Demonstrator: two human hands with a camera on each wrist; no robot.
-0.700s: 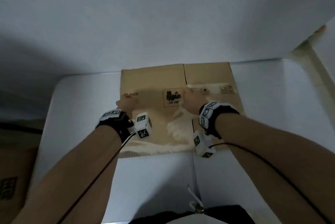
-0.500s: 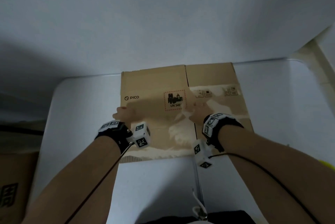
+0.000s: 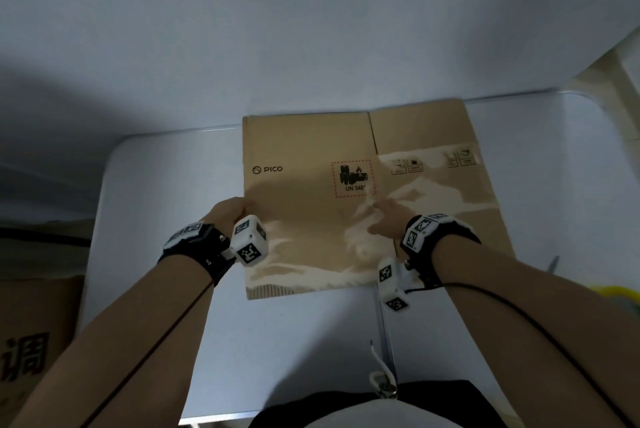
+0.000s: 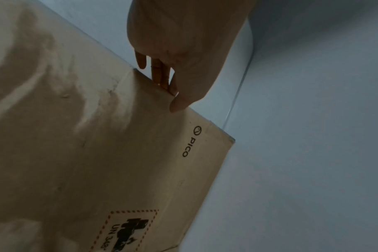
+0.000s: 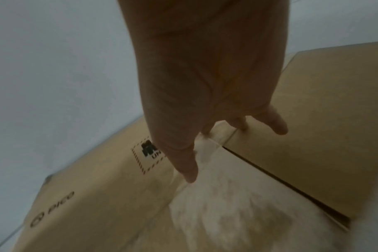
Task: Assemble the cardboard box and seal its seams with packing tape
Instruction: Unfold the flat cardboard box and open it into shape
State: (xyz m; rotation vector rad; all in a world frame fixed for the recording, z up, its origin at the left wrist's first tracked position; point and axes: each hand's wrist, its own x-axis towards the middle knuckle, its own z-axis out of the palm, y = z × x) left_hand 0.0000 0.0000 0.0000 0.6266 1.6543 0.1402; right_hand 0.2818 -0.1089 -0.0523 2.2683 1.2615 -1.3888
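Head view: the flattened cardboard box (image 3: 346,220) is laid against the table's (image 3: 571,185) far edge. Its left edge is pinched by the left hand (image 3: 227,214), thumb on top, while the right hand (image 3: 389,221) is pressed flat, fingers straight, near its middle crease.

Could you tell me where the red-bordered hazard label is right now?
In the head view, the red-bordered hazard label sits mid-panel on the flattened brown cardboard box, right of the PICO logo, just beyond the right hand.

White table (image 3: 554,164) pushed against plain pale wall (image 3: 311,29). Brown carton with black print (image 3: 31,341) seen left of table, low down. Light dim.
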